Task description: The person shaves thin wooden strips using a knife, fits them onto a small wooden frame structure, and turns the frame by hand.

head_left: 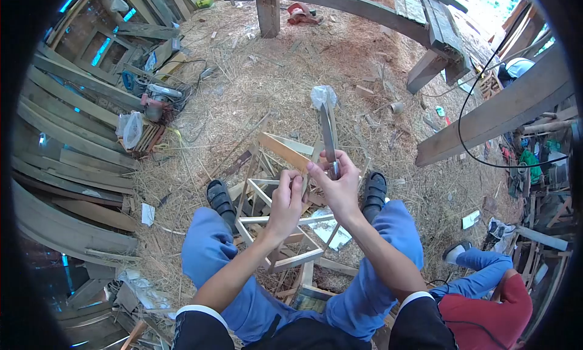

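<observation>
My right hand (pixel 339 185) is closed round the handle end of a long metal tool (pixel 328 131), perhaps a saw or blade, which points away from me. Its thumb also touches a flat orange-brown wood strip (pixel 284 151). At the near end of that strip, my left hand (pixel 286 199) is pinched; what lies between its fingers is too small to make out. Below both hands, between my knees, stands a light wooden frame (pixel 297 259) of thin joined sticks.
A wooden bench (pixel 352 9) stands ahead. Power tools (pixel 159 101) and stacked boards (pixel 79 149) are at left. A thick beam (pixel 486 113) and black cable lie at right. A person in a red top (pixel 486 316) sits at lower right. Shavings cover the ground.
</observation>
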The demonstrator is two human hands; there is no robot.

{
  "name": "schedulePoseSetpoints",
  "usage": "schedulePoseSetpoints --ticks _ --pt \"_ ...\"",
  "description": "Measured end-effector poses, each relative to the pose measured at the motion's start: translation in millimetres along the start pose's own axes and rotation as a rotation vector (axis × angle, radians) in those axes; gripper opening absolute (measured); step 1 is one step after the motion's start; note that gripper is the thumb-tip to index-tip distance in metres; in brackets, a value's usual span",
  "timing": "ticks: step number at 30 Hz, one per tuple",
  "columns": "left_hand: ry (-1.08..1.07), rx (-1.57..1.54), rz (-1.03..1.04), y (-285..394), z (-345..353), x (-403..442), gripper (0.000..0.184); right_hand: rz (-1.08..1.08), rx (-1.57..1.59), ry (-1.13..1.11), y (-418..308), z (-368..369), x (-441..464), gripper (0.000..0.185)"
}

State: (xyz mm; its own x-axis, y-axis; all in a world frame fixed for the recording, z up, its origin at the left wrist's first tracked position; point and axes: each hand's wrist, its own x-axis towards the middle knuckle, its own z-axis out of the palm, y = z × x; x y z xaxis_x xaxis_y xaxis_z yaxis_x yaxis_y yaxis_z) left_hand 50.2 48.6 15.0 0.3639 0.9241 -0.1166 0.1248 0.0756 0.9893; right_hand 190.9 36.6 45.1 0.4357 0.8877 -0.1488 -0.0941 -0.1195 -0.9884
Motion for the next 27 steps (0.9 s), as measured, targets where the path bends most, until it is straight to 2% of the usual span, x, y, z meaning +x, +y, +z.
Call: schedulePoseSetpoints --ticks 5,12,13,16,20,24,27 --pt "-0.128 -0.110 -0.091 5 2 -1 0.024 -0.047 -0.022 0.006 -3 -4 6 0.029" --pt "-0.261 -0.083 -0.009 17 0 -2 0.028 0.013 -0.034 0.008 -35 -12 -7 0.022" --pt "-0.279 -0.056 -0.025 21 -1 -2 0.028 -0.062 -0.035 0.038 -31 -12 -6 0.023" --pt "-0.268 0.045 0.052 19 0 0 0.025 -0.001 -0.022 0.042 -34 -15 -7 0.023" --pt "-0.285 0.101 0.064 26 3 -3 0.023 -0.111 -0.081 0.075 -19 -23 1 0.022" --pt "-0.262 0.148 0.154 18 8 -6 0.019 -0.101 -0.071 0.089 -21 -27 1 0.021" --pt "-0.242 0.267 0.169 15 11 -12 0.023 -0.108 -0.075 0.088 -16 -30 2 0.022"
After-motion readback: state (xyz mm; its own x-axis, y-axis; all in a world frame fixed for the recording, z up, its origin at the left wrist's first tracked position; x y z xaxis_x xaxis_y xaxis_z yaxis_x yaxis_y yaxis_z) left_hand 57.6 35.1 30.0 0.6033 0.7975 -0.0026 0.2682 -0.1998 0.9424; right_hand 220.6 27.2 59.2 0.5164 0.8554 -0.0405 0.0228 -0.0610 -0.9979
